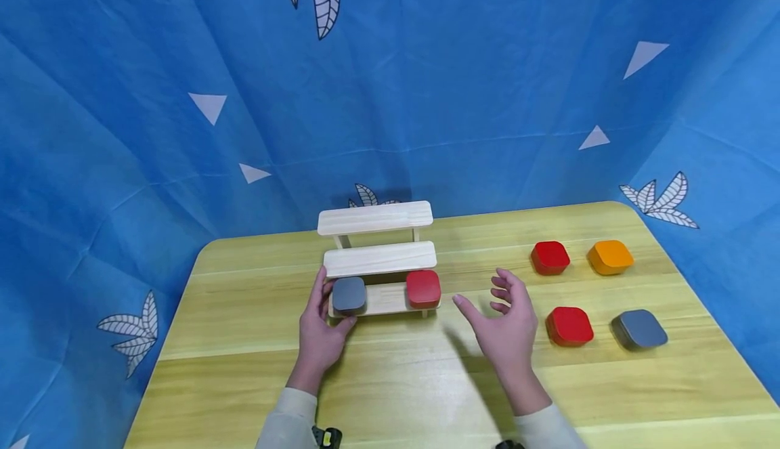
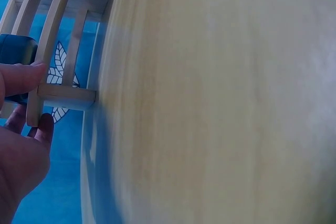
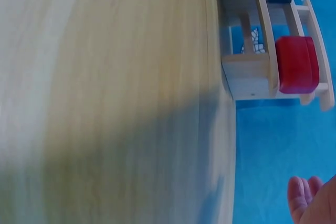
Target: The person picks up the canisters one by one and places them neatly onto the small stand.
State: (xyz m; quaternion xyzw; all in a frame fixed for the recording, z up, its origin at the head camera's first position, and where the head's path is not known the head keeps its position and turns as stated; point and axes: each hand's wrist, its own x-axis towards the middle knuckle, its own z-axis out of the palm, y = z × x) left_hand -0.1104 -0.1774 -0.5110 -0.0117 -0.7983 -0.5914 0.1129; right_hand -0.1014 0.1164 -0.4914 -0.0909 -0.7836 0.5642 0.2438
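Observation:
A three-tier wooden stand (image 1: 380, 259) stands near the table's back. On its lowest board sit a dark grey rounded box (image 1: 349, 295) at the left and a red rounded box (image 1: 423, 289) at the right. My left hand (image 1: 321, 340) grips the left end of that board beside the grey box; its thumb (image 2: 23, 78) lies at the front edge and its fingers reach around the end. To the right of the stand, my right hand (image 1: 507, 324) hovers apart from the red box, fingers loosely curved and holding nothing.
Toward the table's right side lie two more red boxes (image 1: 550, 258), an orange box (image 1: 611, 257) and another grey box (image 1: 639, 330). A blue patterned cloth (image 1: 457, 97) hangs behind the wooden table (image 1: 244, 313) and at its sides.

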